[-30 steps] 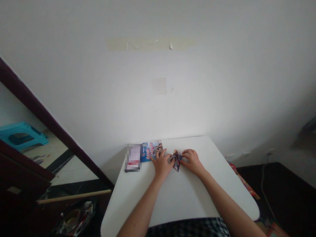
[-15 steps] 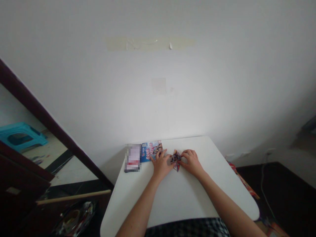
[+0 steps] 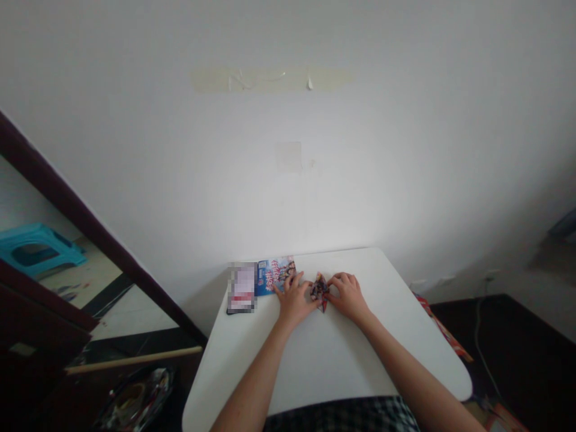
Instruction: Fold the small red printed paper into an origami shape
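Note:
A small piece of folded printed paper (image 3: pixel 320 290), dark and multicoloured with pointed ends, lies between my two hands on the white table (image 3: pixel 333 354). My left hand (image 3: pixel 296 300) grips its left side with thumb and index finger, the other fingers spread toward a blue printed leaflet (image 3: pixel 269 279). My right hand (image 3: pixel 349 294) pinches the paper's right side, its fingers curled. The paper's points show above and below the fingertips; its side edges are partly hidden by them.
Left of the leaflet lies a phone-like flat object with a blurred screen (image 3: pixel 242 288). A white wall (image 3: pixel 405 150) stands behind the table. At lower left are a bin with rubbish (image 3: pixel 139 399) and a wooden stick (image 3: pixel 135 360); a blue stool (image 3: pixel 42 249) shows in the mirror-like panel.
Both hands stay almost in place on the folded paper. Its middle looks slightly shifted or turned between the fingers. The view has moved very little.

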`<state>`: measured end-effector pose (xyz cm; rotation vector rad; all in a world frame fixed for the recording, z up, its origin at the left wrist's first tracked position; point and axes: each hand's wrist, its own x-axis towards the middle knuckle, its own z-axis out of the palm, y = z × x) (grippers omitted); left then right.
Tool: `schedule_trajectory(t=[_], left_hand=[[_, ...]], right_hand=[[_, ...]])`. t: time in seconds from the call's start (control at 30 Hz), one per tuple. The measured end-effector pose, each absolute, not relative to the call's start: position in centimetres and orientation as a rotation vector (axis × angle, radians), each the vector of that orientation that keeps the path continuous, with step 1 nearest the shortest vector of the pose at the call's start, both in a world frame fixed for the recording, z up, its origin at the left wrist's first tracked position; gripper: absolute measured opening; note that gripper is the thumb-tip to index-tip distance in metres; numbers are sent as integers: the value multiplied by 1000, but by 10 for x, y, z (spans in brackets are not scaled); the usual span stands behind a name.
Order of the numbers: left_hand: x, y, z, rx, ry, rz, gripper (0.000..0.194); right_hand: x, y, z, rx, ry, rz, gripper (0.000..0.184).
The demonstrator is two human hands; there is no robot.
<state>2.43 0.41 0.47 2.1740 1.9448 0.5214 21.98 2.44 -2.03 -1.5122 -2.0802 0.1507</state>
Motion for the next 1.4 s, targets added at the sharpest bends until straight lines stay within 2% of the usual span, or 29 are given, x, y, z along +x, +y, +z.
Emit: schedule_trajectory(t=[0.57,0.83,1.17,1.4], left_hand=[[23,7,-2,2189,1974,527,40],[24,5,1,2187,1969,456,59],[24,7,2,2167,1956,451,59],[25,6,4,2168,1972,428,62]], right_hand=[[227,32,-28,-1451,-2075,182,24],[219,33,-21,-1581,-1952,245,17],[229,39,-26,-1543,-2002,332,22],[240,48,-34,-1433,-2055,309,16]])
